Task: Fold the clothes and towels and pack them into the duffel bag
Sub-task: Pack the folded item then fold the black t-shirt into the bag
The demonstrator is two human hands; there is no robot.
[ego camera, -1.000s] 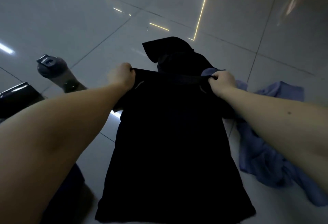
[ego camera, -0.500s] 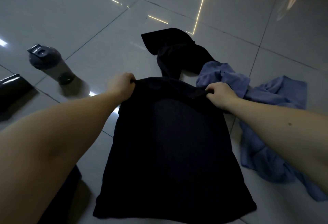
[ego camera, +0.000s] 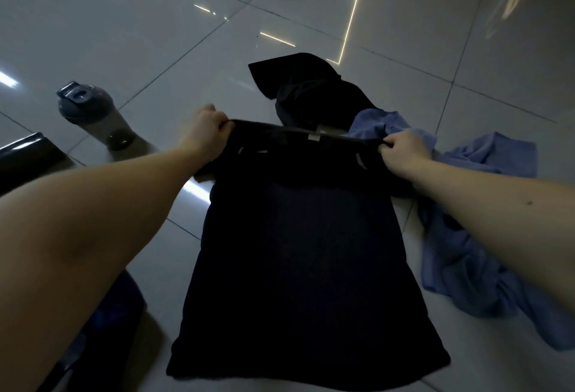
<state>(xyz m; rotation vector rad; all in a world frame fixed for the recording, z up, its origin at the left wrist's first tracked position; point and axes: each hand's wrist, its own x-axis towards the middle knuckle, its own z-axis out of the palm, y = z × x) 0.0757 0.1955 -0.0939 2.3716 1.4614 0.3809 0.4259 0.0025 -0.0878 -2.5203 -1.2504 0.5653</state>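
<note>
Evidently the folding step is in hand: the black shirt (ego camera: 295,251) is stretched by its top edge between the two hands, and it hangs and drapes from that grip down toward the person, its lower hem lying on the tiled floor (ego camera: 130,34). The left hand (ego camera: 207,130) has its fingers curled tight over one shoulder corner, and the right hand (ego camera: 401,152) pinches the other corner between thumb and curled fingers, so both are closed on the cloth. Between the grips the collar edge runs taut and nearly straight, with a small pale label showing near its middle. The fabric is very dark, matte and thin-looking, and the body below the hands lies smooth, widening toward the hem. Just beyond the grip sits a crumpled black garment (ego camera: 298,87); outside the right hand a rumpled blue cloth (ego camera: 466,236) sprawls, part of it under the shirt's edge. Outside the left hand stands a bottle (ego camera: 93,115). I judge the next move calls for lowering the top edge flat, then turning the sleeves inward. Packing seems far off; no bag is plainly identifiable.
</note>
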